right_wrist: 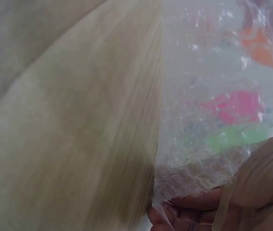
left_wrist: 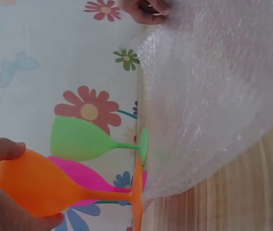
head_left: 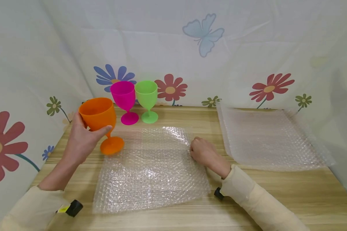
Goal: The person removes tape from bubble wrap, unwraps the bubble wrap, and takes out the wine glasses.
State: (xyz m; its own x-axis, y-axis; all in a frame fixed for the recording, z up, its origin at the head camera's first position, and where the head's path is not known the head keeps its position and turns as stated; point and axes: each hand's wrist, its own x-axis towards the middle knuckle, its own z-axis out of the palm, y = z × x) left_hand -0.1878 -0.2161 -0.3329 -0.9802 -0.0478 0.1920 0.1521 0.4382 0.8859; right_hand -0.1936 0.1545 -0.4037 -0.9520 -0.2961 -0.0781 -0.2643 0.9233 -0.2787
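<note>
My left hand (head_left: 82,138) grips the bowl of an orange plastic goblet (head_left: 99,112), thumb on the near side. The goblet tilts slightly, its round foot over the upper left corner of a bubble wrap sheet (head_left: 150,179); whether it touches cannot be told. At the sheet's right edge, the curled fingers of my right hand (head_left: 205,152) pinch the wrap, which rises in front of the right wrist camera. A thin clear strip (right_wrist: 224,204) shows by those fingers. Behind the sheet stand a pink goblet (head_left: 123,96) and a green goblet (head_left: 146,94), both upright.
Another bubble wrap sheet (head_left: 266,138) lies flat at the right of the wooden table (head_left: 173,218), its right side reaching the table edge. A white cloth with printed flowers (head_left: 170,89) hangs close behind the table and along both sides.
</note>
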